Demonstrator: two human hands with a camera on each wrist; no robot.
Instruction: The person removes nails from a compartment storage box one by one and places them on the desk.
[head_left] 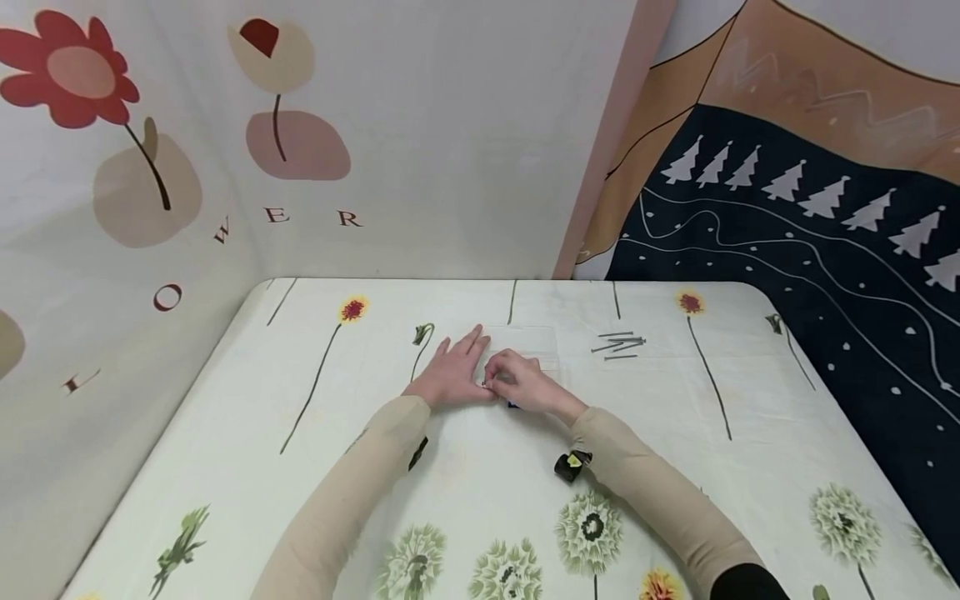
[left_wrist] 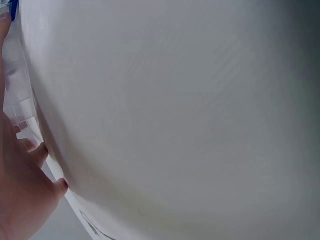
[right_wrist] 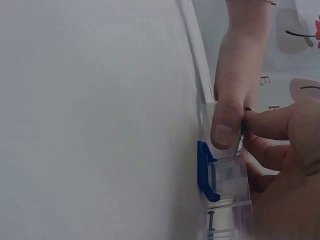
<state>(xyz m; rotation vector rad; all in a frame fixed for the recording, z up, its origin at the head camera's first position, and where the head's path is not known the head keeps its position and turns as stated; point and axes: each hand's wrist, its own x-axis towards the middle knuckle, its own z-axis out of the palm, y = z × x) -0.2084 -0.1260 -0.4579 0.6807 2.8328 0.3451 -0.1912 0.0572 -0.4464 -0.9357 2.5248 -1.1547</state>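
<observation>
A clear plastic compartment box (head_left: 538,340) with a blue latch (right_wrist: 204,172) lies on the table in front of me. My left hand (head_left: 452,372) rests at the box's left end, fingers spread and fairly straight, its thumb on the near side. Between thumb and fingertips, my right hand (head_left: 521,382) pinches a thin metal nail (right_wrist: 243,131) over a compartment at that end, close beside the left thumb. Most of this nail is hidden by the fingers. Another nail (right_wrist: 211,220) lies inside a compartment farther along the box.
Several loose nails (head_left: 621,343) lie on the table to the right of the box. A floral cloth (head_left: 480,475) covers the tabletop. Behind the table's far edge hangs a pale printed curtain (head_left: 465,150), with a dark tree-patterned fabric (head_left: 787,225) on the right.
</observation>
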